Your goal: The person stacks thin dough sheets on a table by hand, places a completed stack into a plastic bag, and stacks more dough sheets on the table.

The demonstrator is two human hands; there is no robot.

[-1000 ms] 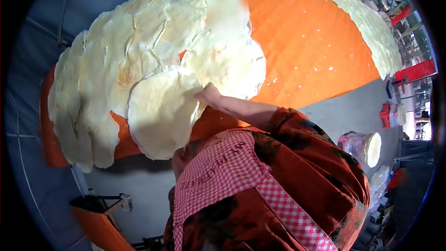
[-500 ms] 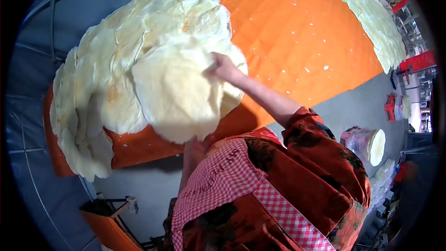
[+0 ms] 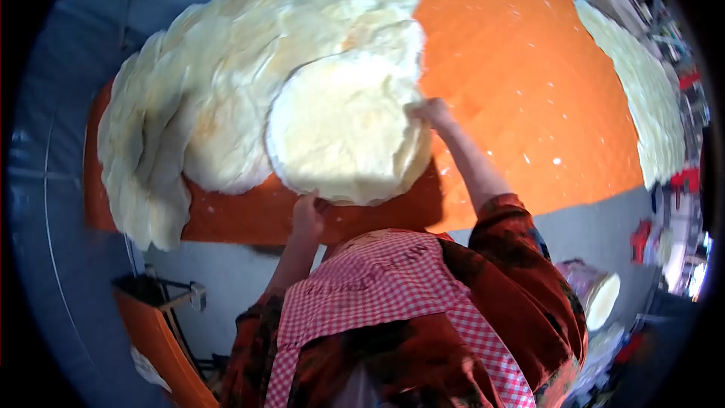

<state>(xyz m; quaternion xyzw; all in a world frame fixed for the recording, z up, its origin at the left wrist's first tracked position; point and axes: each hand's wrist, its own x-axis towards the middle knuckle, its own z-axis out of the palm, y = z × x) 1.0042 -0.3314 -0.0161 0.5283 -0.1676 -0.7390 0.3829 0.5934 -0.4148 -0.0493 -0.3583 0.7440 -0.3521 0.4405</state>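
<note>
A large round, pale flatbread (image 3: 340, 121) lies at the near right part of a wide layer of overlapping flatbreads (image 3: 234, 68). My right hand (image 3: 434, 113) is closed on its right edge, where the sheet is slightly folded. At the near edge, my left hand (image 3: 308, 214) pinches the rim with its fingertips. Beneath the breads is an orange covered table (image 3: 513, 91), sprinkled with small white flakes.
More pale sheets (image 3: 642, 83) cover the table's far right end. A plastic-wrapped round stack (image 3: 600, 298) stands on the floor to the right. At lower left is an orange-sided stand (image 3: 155, 340) with a metal frame. Dark sheeting (image 3: 45, 181) hangs at left.
The flatbread has come down flatter and sits further right in view, with both hands still at its edges. The right arm has swung outward, and the camera view has shifted.
</note>
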